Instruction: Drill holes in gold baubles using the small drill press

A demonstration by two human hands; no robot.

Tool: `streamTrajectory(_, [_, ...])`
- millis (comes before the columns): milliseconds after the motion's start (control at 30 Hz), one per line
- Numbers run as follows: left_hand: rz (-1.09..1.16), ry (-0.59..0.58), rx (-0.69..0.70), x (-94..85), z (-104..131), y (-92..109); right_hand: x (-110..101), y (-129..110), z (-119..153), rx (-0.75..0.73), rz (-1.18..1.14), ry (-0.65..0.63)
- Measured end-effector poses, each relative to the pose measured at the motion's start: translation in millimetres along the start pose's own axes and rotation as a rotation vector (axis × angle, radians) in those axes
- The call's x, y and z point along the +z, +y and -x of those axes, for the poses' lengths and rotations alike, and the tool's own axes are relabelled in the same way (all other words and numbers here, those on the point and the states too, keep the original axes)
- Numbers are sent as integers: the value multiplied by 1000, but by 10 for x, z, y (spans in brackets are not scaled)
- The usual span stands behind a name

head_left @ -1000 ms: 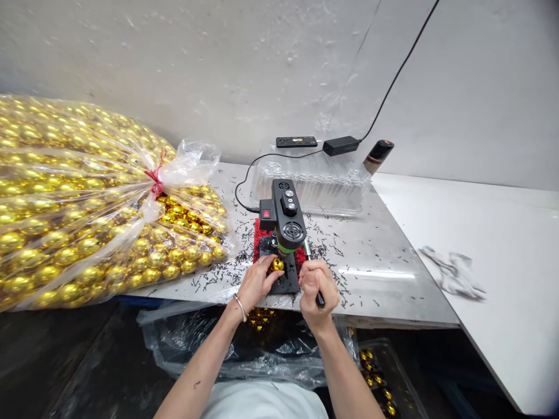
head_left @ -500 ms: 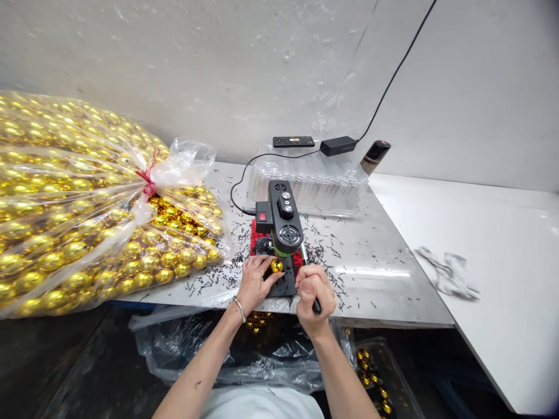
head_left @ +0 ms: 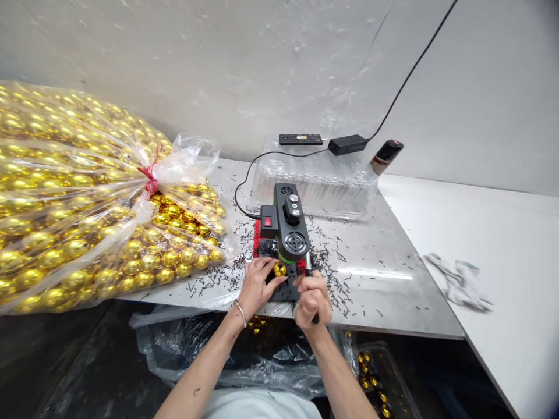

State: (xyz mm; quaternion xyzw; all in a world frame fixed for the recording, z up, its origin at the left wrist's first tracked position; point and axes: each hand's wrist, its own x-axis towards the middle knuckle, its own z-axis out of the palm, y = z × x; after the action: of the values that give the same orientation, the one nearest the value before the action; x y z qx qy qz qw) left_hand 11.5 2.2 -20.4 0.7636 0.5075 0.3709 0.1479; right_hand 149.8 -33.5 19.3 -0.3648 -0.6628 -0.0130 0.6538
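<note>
A black bench drill-like machine [head_left: 292, 224] with a red switch stands on the metal tabletop [head_left: 371, 297]. Under its head sits a gold ball [head_left: 280, 269], held between the thumb and fingers of my left hand [head_left: 257, 285]. My right hand [head_left: 313, 299] is wrapped round the black-ended lever [head_left: 308, 267] at the machine's right side. A black base plate [head_left: 283, 293] lies beneath the ball, with red material [head_left: 257, 241] showing beside it. Dark curly shavings [head_left: 336, 267] are scattered around the machine.
A large clear bag of gold balls [head_left: 78, 203] fills the left. Behind the machine are a clear plastic tray [head_left: 314, 186], a black power adapter [head_left: 348, 144] and a spray can [head_left: 386, 156]. Gloves [head_left: 460, 282] lie right. Below the edge hangs plastic sheeting [head_left: 174, 349].
The view has shifted slightly, moving the machine and tray rightward in the picture. My right hand and the lever have swung a little inward, toward the machine. My left hand still holds the ball.
</note>
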Motion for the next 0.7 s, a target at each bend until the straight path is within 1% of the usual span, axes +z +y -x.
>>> streamTrajectory(133, [10,8,9,7,3,-5,15,44,62,16,-5,12])
streamTrajectory(267, [24,19,9,8,9,-4,-9,75,66,-63,51,-84])
streamTrajectory(333, [38,27,6,12,10,-4,-28,62,19,-89,54,-95])
streamTrajectory(400, [54,33,3,23,5,-9,-49,8,-83,-76,25,-55])
streamTrajectory(467, [67,30,-5,35,-12,-13,-72,-90,-247,-32,-7,-25])
streamTrajectory(567, [88,15,-37,6,-44,11,-110,-276,-547,81,-28,-19])
streamTrajectory(633, [106,36,-63,-86,-26,63,-136,-377,-705,155,-26,-48])
streamTrajectory(700, [130,69,-80,-238,75,138,-160,-433,-780,177,-29,-70])
